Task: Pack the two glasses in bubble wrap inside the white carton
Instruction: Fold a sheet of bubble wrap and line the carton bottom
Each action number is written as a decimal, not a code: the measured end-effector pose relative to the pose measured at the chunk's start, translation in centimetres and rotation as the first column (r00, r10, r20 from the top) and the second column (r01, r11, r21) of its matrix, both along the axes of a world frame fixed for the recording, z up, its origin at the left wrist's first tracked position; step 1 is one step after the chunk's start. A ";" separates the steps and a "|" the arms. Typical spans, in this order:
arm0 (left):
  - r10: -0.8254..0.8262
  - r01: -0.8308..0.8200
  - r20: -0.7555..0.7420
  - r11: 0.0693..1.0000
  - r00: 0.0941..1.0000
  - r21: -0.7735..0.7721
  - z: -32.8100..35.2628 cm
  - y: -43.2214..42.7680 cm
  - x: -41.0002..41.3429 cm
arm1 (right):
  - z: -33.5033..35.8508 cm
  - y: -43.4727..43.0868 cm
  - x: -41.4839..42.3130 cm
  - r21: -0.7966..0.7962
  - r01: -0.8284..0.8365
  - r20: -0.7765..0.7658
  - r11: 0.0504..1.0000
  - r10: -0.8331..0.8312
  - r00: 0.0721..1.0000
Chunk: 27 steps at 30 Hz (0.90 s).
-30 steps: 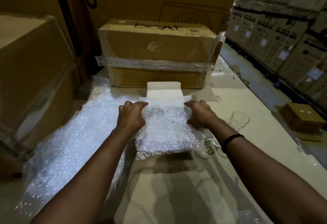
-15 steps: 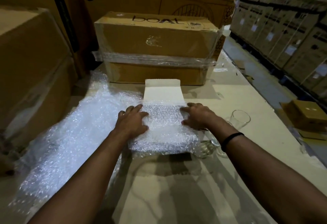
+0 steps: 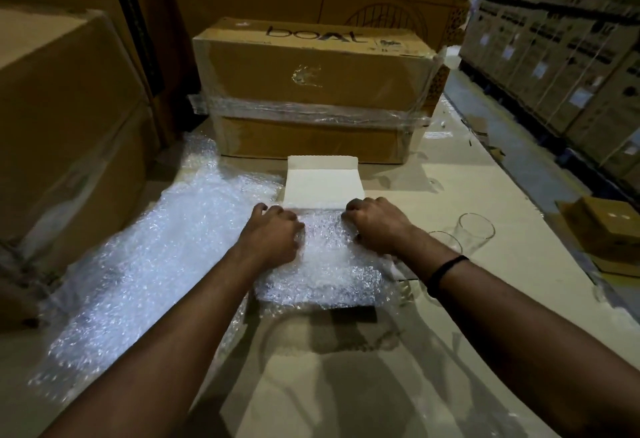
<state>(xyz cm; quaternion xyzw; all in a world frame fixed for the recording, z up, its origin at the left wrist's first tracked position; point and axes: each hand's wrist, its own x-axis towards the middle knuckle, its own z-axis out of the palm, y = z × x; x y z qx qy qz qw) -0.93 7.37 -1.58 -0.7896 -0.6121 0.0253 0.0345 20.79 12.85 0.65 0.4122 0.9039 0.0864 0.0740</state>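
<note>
**Lining the carton.** We are bedding bubble wrap (image 3: 322,264) into the white carton (image 3: 323,184), which is lying on the tabletop (image 3: 415,351) directly ahead of us, its lid flap folded open away from us. The left hand (image 3: 273,229) and right hand (image 3: 375,226) are each curling their fingers round the wrap's far edge, knuckles up, one at either far corner beside the flap's hinge line.

In our judgement, we are best served by pressing both corners down evenly. That way the sheet is seating against floor and walls, forming a pocket and leaving slack at the near side for folding over.

The wrap is looking glossy and crinkled and is hiding the carton's body. Only the matt white flap is showing.

The glasses are waiting unwrapped to the right. The farther glass (image 3: 476,229) is standing upright on the tabletop. The nearer glass (image 3: 448,243) is sitting just beyond the right wrist, partly hidden.
</note>
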 end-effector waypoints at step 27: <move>-0.111 0.057 -0.265 0.977 0.958 -0.205 -0.5 3.0 3.5 | -2.9 0.4 -2.9 -0.207 0.069 0.241 0.976 -0.017 0.970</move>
